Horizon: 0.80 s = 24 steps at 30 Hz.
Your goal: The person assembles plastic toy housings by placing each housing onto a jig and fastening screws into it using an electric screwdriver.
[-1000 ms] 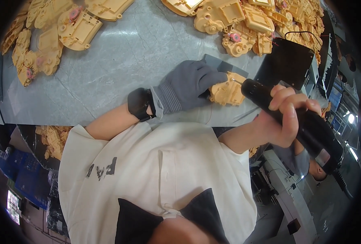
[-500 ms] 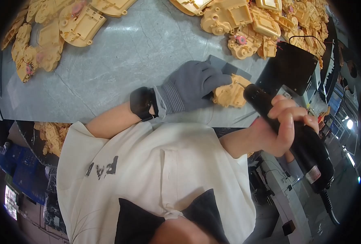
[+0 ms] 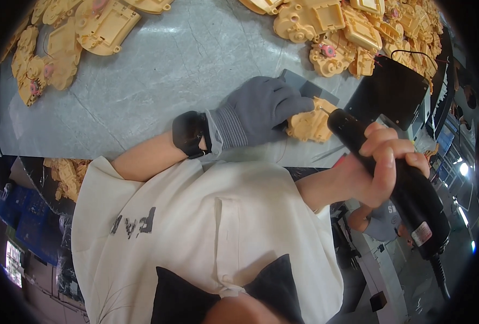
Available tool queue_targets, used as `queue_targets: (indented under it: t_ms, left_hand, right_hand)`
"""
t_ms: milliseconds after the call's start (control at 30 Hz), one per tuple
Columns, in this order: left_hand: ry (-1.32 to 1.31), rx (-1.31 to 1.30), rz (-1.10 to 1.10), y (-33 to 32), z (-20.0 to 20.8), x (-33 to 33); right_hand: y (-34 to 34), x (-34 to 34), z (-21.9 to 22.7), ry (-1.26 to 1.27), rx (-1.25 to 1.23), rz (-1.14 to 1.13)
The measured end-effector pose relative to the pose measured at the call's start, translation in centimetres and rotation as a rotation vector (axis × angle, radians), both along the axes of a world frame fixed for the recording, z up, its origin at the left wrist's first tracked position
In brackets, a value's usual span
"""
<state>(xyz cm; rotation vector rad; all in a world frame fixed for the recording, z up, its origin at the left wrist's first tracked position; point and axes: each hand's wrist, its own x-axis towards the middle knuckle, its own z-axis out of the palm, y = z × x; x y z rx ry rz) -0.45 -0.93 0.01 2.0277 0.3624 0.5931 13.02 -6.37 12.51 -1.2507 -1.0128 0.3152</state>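
In a grey glove, my left hand (image 3: 258,110) grips a small yellow plastic housing (image 3: 310,127) by its left side. My bare right hand (image 3: 379,170) is wrapped round a black electric screwdriver (image 3: 418,202), its cord trailing down to the right. The thin bit slants toward the upper part of the housing; whether it sits in a screw is too small to tell. My fingertips hide part of the housing. Behind it lies a flat grey block (image 3: 309,90), and to its right a black box (image 3: 393,92).
Heaps of yellow plastic housings (image 3: 352,32) fill the far right of the grey table (image 3: 158,70), with more housings (image 3: 107,29) at the far left. Pink round parts and thin wires show on some. Below the right table edge, another person's arm and grey sleeve (image 3: 382,221) appear.
The whole view has shifted slightly. Both hands keep their grips, with the bit still at the housing. More of the other person shows at lower right.
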Motion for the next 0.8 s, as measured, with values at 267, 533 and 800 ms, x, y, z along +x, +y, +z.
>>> queue_targets:
  t_ms: [267, 533, 800]
  left_hand:
    - [-0.036, 0.004, 0.012, 0.5, 0.0, -0.1]
    - [-0.012, -0.119, -0.063, 0.8, 1.7, -0.1]
    - [0.393, -0.097, -0.052, 1.9, 7.8, 1.3]
  right_hand:
    - [-0.1, 1.2, -0.4, 0.084, -0.007, 0.116]
    - [-1.1, 2.1, -0.5, 0.120, 0.056, 0.096]
    - [-14.2, 4.5, 2.7, 0.263, 0.354, -0.324]
